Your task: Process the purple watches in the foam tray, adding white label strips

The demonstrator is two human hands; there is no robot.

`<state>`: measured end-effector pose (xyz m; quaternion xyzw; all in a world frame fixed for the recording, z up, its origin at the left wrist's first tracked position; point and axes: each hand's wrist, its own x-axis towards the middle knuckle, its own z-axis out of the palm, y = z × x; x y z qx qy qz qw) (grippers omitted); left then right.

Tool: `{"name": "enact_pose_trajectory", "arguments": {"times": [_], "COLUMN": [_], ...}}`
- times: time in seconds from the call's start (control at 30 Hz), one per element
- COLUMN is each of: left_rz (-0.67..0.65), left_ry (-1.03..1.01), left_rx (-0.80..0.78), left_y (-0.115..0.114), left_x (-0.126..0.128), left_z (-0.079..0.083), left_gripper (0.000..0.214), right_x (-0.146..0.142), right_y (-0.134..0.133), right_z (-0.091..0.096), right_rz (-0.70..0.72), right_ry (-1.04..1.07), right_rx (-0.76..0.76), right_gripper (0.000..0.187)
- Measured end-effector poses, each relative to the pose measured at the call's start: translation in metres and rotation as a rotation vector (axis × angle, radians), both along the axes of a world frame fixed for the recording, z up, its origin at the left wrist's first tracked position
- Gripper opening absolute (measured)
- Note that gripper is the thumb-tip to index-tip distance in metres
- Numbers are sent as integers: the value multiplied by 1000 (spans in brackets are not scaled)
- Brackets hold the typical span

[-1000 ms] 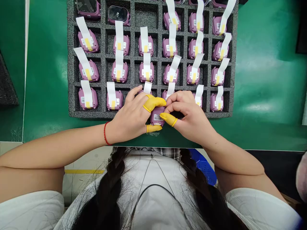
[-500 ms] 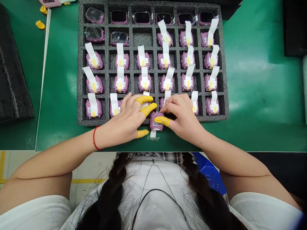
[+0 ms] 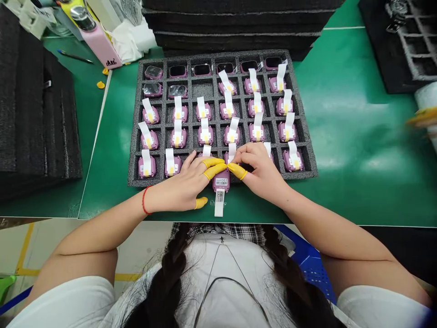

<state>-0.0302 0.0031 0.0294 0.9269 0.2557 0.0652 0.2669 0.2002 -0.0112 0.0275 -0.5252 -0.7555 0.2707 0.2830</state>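
A purple smartwatch body (image 3: 221,182) lies back side up at the tray's front edge, its printed label showing. A white strip (image 3: 219,208) extends from it towards me. My left hand (image 3: 184,184) wears yellow finger cots; its fingers are outstretched over the watch's far edge, the thumb apart. Just beside that, my right hand (image 3: 261,171) pinches thumb and index finger together; whatever lies between them is hidden. The two hands' fingertips meet there. Behind them, the grey foam tray (image 3: 310,175) holds purple watches in rows, many with white strips, several with dark screens up.
Black foam stacks (image 3: 235,25) rise behind the tray and at the left (image 3: 30,114). A pink bottle (image 3: 99,45), a pen (image 3: 75,57) and loose finger cots (image 3: 100,85) lie back left. Another person's hand (image 3: 423,117) shows at the right edge.
The view has shifted back, showing more of the table. My right thumb has moved from the watch's back to its far edge, against the index finger. The white strip now lies extended towards me.
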Motion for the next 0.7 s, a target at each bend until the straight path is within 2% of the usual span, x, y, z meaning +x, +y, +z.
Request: {"name": "enact_pose_trajectory", "arguments": {"times": [0.27,0.33,0.4,0.5,0.6,0.7], "left_rz": [201,217,247,375,553,740], "left_ry": [-77,-124,-220,-415,-480,-348], "left_rx": [94,41,-82,-280,-374,-197], "left_y": [-12,-10,-2,30,86,150], "left_x": [24,27,29,30,29,30], "left_z": [-9,-7,-3,4,8,6], "left_gripper": [48,38,28,22,26,19], "right_x": [3,5,8,12,13,13], "right_y": [2,3,6,9,12,12], "right_z": [4,5,8,12,15,14], "right_rz": [-28,-53,-96,-179,-230,-228], "right_ry": [36,61,84,129,167,177], "right_rx": [-15,-5,13,35,11,-18], "right_gripper": [9,10,11,12,14,13]}}
